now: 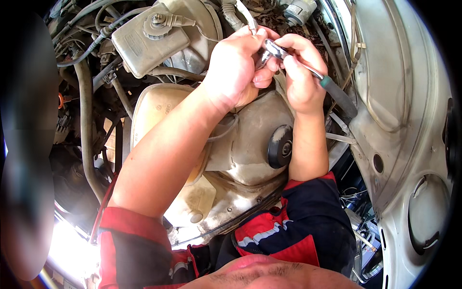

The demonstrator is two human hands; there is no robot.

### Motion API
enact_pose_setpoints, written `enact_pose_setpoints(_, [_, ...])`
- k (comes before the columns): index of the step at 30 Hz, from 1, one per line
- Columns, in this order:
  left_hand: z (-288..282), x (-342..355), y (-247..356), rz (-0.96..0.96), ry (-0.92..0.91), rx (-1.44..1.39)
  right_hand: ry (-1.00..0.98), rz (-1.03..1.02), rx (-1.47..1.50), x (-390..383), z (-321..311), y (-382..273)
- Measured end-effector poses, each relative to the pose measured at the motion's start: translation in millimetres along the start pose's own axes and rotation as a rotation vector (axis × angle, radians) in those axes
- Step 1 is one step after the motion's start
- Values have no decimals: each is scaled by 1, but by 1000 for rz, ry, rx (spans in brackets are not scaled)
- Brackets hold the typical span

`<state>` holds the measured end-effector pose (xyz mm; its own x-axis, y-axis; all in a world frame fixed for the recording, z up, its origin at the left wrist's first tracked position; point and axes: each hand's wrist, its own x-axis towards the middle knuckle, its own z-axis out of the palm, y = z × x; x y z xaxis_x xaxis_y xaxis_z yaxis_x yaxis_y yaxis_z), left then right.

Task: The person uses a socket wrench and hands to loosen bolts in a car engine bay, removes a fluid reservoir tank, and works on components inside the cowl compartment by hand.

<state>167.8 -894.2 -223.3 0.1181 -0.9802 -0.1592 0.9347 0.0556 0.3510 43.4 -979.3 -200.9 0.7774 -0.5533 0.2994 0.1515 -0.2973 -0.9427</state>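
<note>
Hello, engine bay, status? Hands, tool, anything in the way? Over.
Right hand gripping ratchet wrench. Left hand at its metal head, exact grip unclear. Corrugated hose close to left hand; can't tell if it obstructs.

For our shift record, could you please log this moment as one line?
right hand: holding ratchet | left hand: at ratchet head | upper left: capped reservoir

I can see a boxy, dusty grey-beige plastic reservoir [144, 50] just beyond a yellowed, rounded plastic tank [151, 108], and a round black cap [276, 148] set on a dirty beige metal dome [245, 142]. A long grey hose [85, 106] bends down the left; a pale painted metal panel [390, 62] curves along the right.
</note>
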Motion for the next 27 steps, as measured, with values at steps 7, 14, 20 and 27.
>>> enact_pose_setpoints(7, [-6,1,-5,249,196,451,-43,73,-114,-3,10,2])
enact_pose_setpoints(14, [-7,7,-2,91,195,-44,-237,377,106,9,-13,-23])
enact_pose_setpoints(20, [-8,5,-9,71,143,-134,110,361,-526,17,-32,-49])
enact_pose_setpoints(27, [-9,4,-6,33,14,-137,150,201,842,12,-23,-77])
